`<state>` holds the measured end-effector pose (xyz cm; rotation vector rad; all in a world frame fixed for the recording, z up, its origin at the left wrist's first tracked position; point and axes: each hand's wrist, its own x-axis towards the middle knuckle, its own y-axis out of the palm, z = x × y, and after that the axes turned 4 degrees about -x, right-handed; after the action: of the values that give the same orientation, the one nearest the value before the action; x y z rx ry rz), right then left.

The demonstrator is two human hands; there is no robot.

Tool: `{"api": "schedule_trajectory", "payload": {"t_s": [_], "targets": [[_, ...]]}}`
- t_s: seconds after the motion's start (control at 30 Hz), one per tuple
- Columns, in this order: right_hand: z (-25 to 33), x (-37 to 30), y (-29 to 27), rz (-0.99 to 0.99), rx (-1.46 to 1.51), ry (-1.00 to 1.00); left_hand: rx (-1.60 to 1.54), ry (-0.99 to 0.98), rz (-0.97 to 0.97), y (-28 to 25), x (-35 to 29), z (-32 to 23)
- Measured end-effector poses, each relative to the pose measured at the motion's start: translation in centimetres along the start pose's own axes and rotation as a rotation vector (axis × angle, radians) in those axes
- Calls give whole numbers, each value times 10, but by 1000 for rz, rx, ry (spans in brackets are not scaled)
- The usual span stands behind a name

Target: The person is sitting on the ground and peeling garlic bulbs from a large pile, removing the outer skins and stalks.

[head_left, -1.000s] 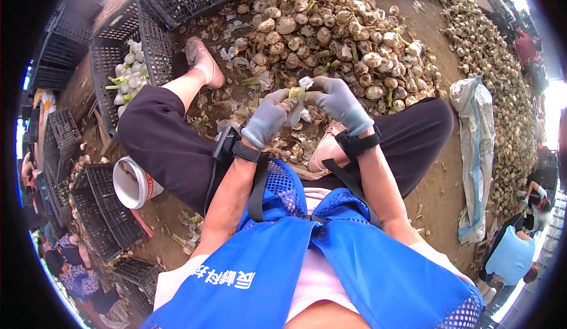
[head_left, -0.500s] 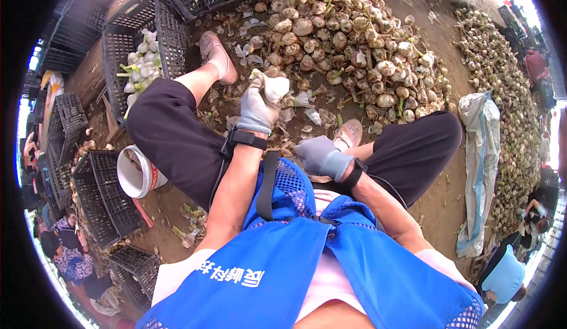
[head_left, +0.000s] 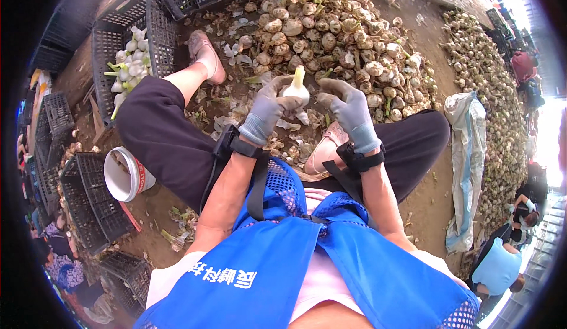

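Observation:
A peeled white garlic bulb [head_left: 300, 93] with a short greenish stem pointing up is held in my gloved left hand [head_left: 267, 107], thumb and fingers closed on its left side. My gloved right hand [head_left: 352, 107] hovers just right of the bulb, apart from it. Its thumb and forefinger are spread, and nothing shows between them. Beyond both hands rises a heap of unpeeled, soil-stained garlic [head_left: 331, 34]. Loose skins [head_left: 227, 122] litter the ground below and around my hands.
A black crate [head_left: 121, 46] with cleaned white garlic bulbs [head_left: 133, 60] stands at the far left. Nearer are a white bucket [head_left: 122, 175] and an empty-looking black crate [head_left: 94, 199]. To the right lie a pale sack [head_left: 465, 169] and another garlic heap [head_left: 502, 116]. Other people sit at both edges.
My right hand has risen from near my lap to beside the bulb, and its fingers have spread. The bulb in my left hand has turned, so its stem now points up.

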<state>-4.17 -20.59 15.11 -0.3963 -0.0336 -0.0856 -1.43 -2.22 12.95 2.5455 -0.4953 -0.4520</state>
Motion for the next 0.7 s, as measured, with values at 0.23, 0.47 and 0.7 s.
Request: {"api": "schedule_trajectory", "payload": {"t_s": [0.23,0.47,0.7], "targets": [[1,8,20,55,-78,246,1003,285,-227,17,-12,3],[-1,-6,27,-47,-118,-176,-37,-221,-57,8,-7,15],[4,-4,26,-142,-66,-185,-565,-293,277,2,-4,26]]}}
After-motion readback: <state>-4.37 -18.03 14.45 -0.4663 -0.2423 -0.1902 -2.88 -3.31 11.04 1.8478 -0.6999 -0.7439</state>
